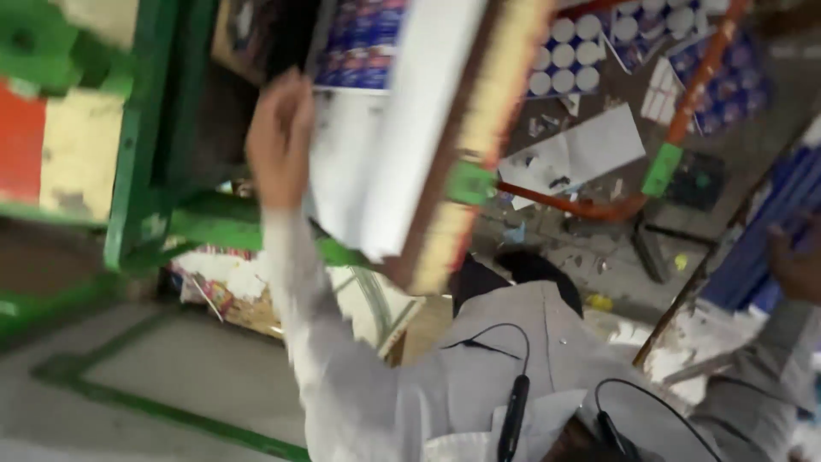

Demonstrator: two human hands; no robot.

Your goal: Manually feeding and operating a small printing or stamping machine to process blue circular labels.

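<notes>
Left hand [280, 137] is raised, fingers curled on the edge of a white sheet stack [376, 162], w/ blue-printed sheets at its top & a brown-yellow board beside it. Green machine frame [145, 128] sits just left of the hand. Right hand [795, 265], far right, rests by blue sheets [774, 222]; grip too blurred to tell.

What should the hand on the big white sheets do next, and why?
Probably slide the left hand further onto the white sheet stack for a firmer hold. The picture is blurred, but the hand seems to touch only the stack's edge beside the green machine frame, and the stack hangs tilted. The right hand is far off, by blue printed sheets.
</notes>
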